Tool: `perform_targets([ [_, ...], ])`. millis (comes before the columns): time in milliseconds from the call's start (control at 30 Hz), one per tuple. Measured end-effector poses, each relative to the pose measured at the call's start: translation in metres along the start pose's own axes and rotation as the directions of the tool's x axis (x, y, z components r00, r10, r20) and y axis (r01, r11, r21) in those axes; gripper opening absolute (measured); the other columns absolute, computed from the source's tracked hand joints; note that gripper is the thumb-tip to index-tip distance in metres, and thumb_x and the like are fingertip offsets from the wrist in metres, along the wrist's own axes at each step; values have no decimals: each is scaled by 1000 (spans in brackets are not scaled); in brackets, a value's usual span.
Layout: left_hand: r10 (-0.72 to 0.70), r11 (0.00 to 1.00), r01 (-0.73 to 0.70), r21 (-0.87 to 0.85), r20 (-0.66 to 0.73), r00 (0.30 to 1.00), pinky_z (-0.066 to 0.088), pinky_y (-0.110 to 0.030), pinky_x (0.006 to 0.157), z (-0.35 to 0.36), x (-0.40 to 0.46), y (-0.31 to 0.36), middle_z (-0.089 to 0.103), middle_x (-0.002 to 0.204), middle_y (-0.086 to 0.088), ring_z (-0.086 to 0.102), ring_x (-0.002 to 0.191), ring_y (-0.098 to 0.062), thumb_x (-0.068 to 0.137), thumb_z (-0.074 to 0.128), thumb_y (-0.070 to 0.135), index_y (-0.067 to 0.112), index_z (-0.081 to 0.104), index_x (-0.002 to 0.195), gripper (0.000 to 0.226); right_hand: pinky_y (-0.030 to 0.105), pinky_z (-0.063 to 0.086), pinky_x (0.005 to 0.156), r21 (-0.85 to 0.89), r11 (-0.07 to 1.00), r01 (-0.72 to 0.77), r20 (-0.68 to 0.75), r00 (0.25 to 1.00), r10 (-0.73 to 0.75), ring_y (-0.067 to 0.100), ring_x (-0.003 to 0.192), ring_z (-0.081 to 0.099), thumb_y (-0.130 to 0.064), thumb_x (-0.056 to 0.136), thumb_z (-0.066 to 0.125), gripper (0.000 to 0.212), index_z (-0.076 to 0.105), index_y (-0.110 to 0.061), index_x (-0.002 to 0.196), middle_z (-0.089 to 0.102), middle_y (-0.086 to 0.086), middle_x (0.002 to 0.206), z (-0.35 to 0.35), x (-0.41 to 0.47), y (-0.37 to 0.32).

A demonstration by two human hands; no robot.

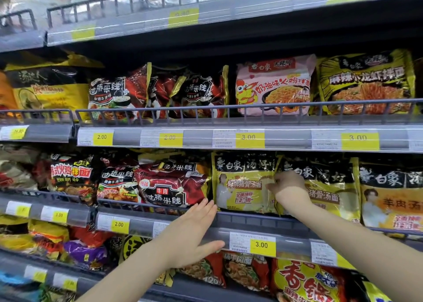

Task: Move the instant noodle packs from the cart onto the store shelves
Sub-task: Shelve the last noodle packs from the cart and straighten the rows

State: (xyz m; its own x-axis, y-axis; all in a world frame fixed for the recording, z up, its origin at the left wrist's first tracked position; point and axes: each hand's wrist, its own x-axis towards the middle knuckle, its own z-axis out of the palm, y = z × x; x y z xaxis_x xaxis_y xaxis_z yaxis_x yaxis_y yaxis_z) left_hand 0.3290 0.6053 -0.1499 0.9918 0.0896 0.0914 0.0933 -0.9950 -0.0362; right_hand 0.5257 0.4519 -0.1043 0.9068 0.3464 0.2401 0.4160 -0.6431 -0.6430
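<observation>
A yellow and black noodle pack point(242, 187) stands upright on the middle shelf behind the wire rail point(247, 217). My right hand point(289, 188) reaches over the rail and pinches the right edge of this pack. My left hand point(194, 230) is flat and open, fingers together, its fingertips touching the rail just left of the pack's lower corner. A dark red noodle pack point(171, 185) leans beside it on the left. The cart is not in view.
Three shelf levels are packed with noodle packs behind grey wire rails with yellow price tags point(262, 244). A second yellow and black pack point(329, 187) stands right of my right hand. Red and yellow packs point(306, 283) fill the shelf below.
</observation>
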Motion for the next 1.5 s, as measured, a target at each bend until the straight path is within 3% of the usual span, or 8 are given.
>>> perform_targets([
  [267, -85, 977, 62, -205, -109, 990, -8, -14, 108, -12, 0, 26, -13, 153, 15, -12, 138, 3, 85, 26, 66, 22, -7, 150, 85, 25, 41, 60, -340, 935, 100, 25, 995, -97, 22, 71, 54, -41, 94, 52, 32, 53, -10, 89, 46, 0, 66, -22, -14, -11],
  [533, -443, 357, 198, -913, 21, 896, 26, -36, 109, -54, 58, 49, 24, 154, -4, 28, 138, -21, 95, 44, 46, 8, 12, 149, 73, 26, 36, 63, -258, 958, 125, -65, 987, -147, 27, 73, 49, -12, 90, 48, 5, 48, -8, 88, 51, 7, 81, -20, -37, 2],
  [767, -595, 263, 300, -917, 91, 799, 36, -27, 68, -43, 90, 42, 51, 89, -3, 49, 78, -15, 95, 45, 18, -1, 35, 134, 44, 24, 35, 45, 6, 994, 107, 62, 992, -107, 19, 51, 45, -9, 89, 46, 15, 59, -5, 87, 53, 5, 66, -7, -35, 10],
  [867, -596, 279, 321, -905, 100, 797, 34, -27, 57, -41, 95, 41, 50, 84, -2, 48, 70, -13, 95, 45, 15, 0, 35, 135, 43, 23, 36, 44, 78, 992, 96, 101, 989, -104, 17, 51, 46, -8, 90, 45, 31, 59, -1, 116, 64, 10, 80, -2, -34, 10],
  [1000, -557, 258, 268, -928, 84, 827, 42, -33, 98, -37, 97, 49, 49, 133, -13, 50, 118, -27, 94, 52, 22, 2, 34, 137, 51, 25, 40, 50, 125, 988, 96, 115, 987, -110, 17, 53, 46, -9, 90, 47, 39, 52, -1, 128, 66, 18, 104, 0, -28, 7],
  [1167, -516, 493, 270, -827, -28, 856, 45, -31, 73, -31, 93, 50, 57, 99, -9, 56, 87, -19, 90, 54, 17, -2, 42, 122, 39, 34, 52, 66, -1, 983, 185, 136, 974, -183, 26, 75, 60, -7, 87, 49, 38, 54, -3, 124, 64, 16, 103, -4, -29, 5],
  [1267, -429, 764, 287, -577, -123, 895, 39, -28, 97, -34, 93, 43, 10, 153, -23, 35, 133, -34, 87, 59, 12, 8, 8, 148, 80, 29, 46, 63, -375, 880, 291, 163, 955, -246, 30, 92, 63, -7, 87, 52, 56, 36, -7, 141, 60, 14, 111, -10, -32, 4],
  [1500, -246, 959, 232, -160, -70, 967, 20, -48, 113, -34, 103, 33, -31, 152, -8, -22, 141, -34, 79, 71, 22, 37, -11, 147, 107, 36, 52, 84, -487, 793, 367, 223, 930, -293, 34, 104, 61, -28, 78, 75, 105, 0, -21, 151, 8, 19, 149, -3, -23, 4],
])
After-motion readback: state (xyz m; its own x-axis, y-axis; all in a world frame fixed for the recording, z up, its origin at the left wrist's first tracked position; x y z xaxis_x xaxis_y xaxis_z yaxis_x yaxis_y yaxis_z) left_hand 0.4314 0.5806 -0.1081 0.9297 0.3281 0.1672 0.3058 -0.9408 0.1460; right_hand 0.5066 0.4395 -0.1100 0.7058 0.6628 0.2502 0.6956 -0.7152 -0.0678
